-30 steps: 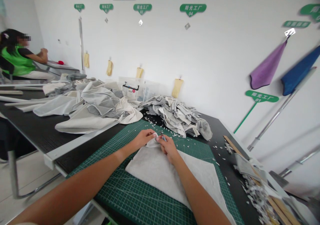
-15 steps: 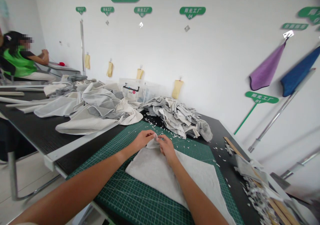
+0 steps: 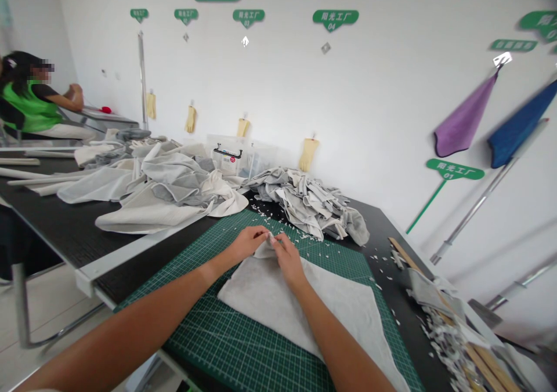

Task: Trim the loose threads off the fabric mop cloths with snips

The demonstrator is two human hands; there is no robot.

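The left grip [image 3: 248, 244] and the right grip [image 3: 287, 261] met at the far corner of a white cloth [image 3: 278, 299], both pinching its raised tip, fingertips close together. The cloth lay spread on a green cutting mat [image 3: 235, 345] on the black desk [image 3: 65, 229]. Just beyond the grips sat a pile of grey cloth pieces [image 3: 308, 203], and a larger heap of pale fabric [image 3: 165, 192] spread to the left. Trimmings [image 3: 444, 328] lay along the desk's right edge. At the far left, well apart, a person in a green vest [image 3: 26, 105] sat.
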